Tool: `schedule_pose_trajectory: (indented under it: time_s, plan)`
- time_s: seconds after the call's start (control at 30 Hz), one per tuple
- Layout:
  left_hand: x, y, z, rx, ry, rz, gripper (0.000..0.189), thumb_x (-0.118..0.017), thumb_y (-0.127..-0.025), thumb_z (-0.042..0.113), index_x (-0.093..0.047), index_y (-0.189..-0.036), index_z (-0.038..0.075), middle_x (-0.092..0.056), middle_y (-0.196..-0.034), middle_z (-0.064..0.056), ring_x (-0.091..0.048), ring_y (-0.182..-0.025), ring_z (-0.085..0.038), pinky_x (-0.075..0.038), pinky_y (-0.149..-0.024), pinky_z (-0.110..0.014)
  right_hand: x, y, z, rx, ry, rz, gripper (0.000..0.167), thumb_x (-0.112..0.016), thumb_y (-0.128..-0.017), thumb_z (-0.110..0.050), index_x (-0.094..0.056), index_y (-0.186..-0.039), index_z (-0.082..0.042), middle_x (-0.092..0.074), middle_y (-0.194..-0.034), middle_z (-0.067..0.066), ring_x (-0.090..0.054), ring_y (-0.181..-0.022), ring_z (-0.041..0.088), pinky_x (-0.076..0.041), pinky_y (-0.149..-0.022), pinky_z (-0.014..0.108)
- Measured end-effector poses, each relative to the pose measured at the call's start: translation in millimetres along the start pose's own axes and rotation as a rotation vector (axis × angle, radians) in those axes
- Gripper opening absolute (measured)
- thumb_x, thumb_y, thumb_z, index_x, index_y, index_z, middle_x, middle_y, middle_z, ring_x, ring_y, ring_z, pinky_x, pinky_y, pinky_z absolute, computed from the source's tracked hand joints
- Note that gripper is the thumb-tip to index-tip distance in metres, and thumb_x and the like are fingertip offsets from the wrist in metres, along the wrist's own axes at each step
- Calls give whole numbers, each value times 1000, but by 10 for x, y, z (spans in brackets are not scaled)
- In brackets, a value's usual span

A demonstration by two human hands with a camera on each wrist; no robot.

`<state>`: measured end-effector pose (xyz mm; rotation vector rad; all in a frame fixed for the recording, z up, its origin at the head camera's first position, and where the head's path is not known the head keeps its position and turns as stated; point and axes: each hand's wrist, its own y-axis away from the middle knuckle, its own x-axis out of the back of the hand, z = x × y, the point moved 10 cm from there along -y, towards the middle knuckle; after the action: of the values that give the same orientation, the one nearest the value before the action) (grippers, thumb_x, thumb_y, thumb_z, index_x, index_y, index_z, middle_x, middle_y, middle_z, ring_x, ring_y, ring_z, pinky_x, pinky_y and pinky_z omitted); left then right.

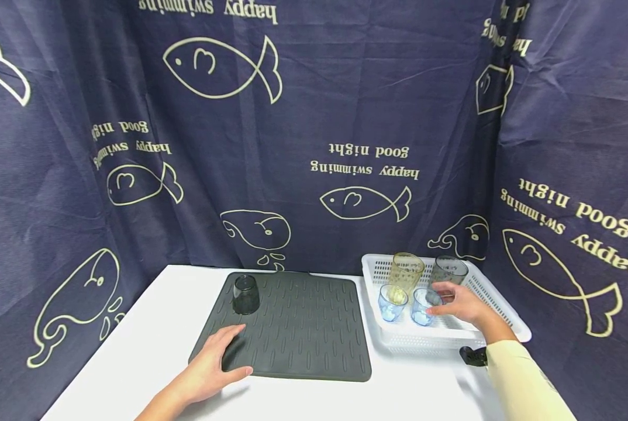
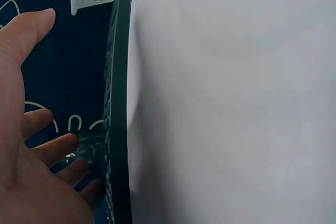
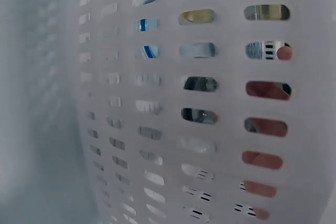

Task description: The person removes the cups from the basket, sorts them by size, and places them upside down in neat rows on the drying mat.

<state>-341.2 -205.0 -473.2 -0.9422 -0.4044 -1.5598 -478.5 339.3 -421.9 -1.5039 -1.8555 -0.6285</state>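
Note:
My right hand is at the right-hand light blue glass in the white basket. Its thumb overlaps the near side of the glass and the other fingers are by the far rim; I cannot tell whether they grip it. Another light blue glass, a taller yellow glass and a taller grey glass stand around it. Through the basket's holes, the right wrist view shows bits of fingers. My left hand, thumb spread, is over the near left corner of the dark mat, holding nothing.
A dark glass stands on the far left part of the grey ridged mat. The mat and basket lie side by side on a white table. Navy curtains with fish drawings enclose the table's back and sides.

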Motion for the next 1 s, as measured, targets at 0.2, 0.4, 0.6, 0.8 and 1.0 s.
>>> schedule_pose_trajectory:
  time_s: [0.2,0.4,0.6,0.8,1.0]
  plan:
    - [-53,-10,60,-10,15,7,88,-83,-82,51,-46,-152,14,-47,-154,-9,-42,-144,-40,-41,-110,-65,-16,-52,58,-16,9,-10,88,-90,-78,-25,-45,-144,11,-51,-141,37,-51,-129,54,-51,-104,59]
    - [-121,-14,122,1,61,-6,84,-83,-83,50,-45,-153,21,-47,-155,-1,-41,-146,-34,-41,-112,-63,-14,-95,107,-16,5,-6,88,-91,-77,-25,-46,-144,11,-53,-139,37,-52,-128,52,-49,-105,60]
    - [-160,-15,261,-34,101,11,80,-84,-83,46,-46,-151,26,-48,-153,3,-43,-146,-32,-41,-113,-62,-63,-131,167,-58,-11,-21,88,-90,-79,-22,-43,-146,11,-48,-143,39,-47,-133,54,-46,-108,62]
    - [-215,-39,385,-77,148,11,78,-83,-84,44,-46,-151,30,-50,-152,3,-46,-144,-33,-42,-112,-59,-109,-139,170,-59,-50,-45,91,-90,-79,-19,-39,-147,14,-47,-143,42,-46,-133,57,-50,-105,60]
    - [-284,-65,484,-116,187,-2,76,-82,-86,43,-45,-151,31,-51,-151,1,-47,-143,-31,-44,-114,-51,-133,-160,200,-80,-42,-34,89,-90,-77,-16,-41,-145,14,-51,-139,40,-52,-129,53,-54,-102,55]
